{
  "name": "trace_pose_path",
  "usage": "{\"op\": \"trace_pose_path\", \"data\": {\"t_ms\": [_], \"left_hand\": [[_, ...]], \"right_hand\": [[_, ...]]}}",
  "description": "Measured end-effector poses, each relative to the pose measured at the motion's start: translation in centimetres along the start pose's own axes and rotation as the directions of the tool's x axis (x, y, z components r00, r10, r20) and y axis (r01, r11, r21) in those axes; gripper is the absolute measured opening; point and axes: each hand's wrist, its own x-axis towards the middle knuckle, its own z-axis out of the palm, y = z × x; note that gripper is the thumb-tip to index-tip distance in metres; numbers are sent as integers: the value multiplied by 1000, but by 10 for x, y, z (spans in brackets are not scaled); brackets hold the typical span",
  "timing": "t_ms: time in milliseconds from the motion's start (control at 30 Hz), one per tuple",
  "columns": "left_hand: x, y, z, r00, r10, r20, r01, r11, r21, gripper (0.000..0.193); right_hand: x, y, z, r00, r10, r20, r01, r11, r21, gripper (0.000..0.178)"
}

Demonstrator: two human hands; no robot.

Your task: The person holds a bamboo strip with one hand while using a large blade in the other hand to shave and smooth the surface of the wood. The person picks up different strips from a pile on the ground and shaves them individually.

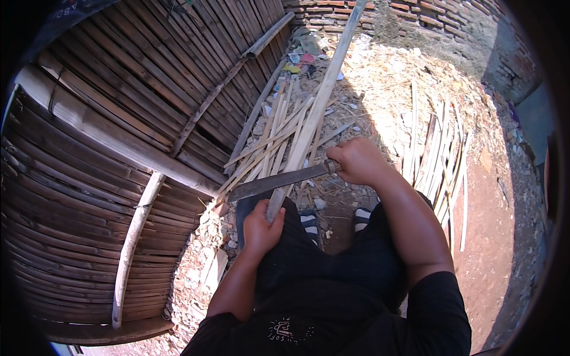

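Note:
My right hand (361, 161) is closed round the handle of a machete (279, 183), whose dark blade points left. The blade lies across a long pale bamboo strip (320, 101), close to the strip's near end. My left hand (262, 229) grips that near end over my left thigh, just below the blade. From there the strip slants up and away toward the brick wall. Whether the edge bites into the bamboo cannot be made out.
Several cut bamboo slats (279, 130) lie crossed beyond my knees. Another bundle of slats (439, 154) rests on the ground to the right. A slatted bamboo wall (148, 77) stands close on the left, a brick wall (409, 18) at the back. Shavings (386, 77) litter the ground.

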Motion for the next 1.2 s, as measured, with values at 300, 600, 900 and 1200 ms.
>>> {"op": "trace_pose_path", "data": {"t_ms": [300, 600, 900, 1200], "left_hand": [[1, 3, 1, 998, 69, 3, -69, 997, 44, 33], [2, 3, 1, 1000, 7, 9, -7, 1000, -12, 33], [0, -4, 0, 997, 81, 9, -81, 997, 0, 35], [-1, -2, 3, 993, 114, -11, -113, 993, 44, 36]], "right_hand": [[-14, 61, -18, 733, 631, -254, -541, 767, 344, 36], [-8, 10, -5, 980, 95, -172, -87, 995, 51, 24], [-10, 41, -9, 874, 406, -265, -371, 912, 175, 25], [-14, 48, -8, 824, 508, -251, -404, 837, 368, 32]]}}
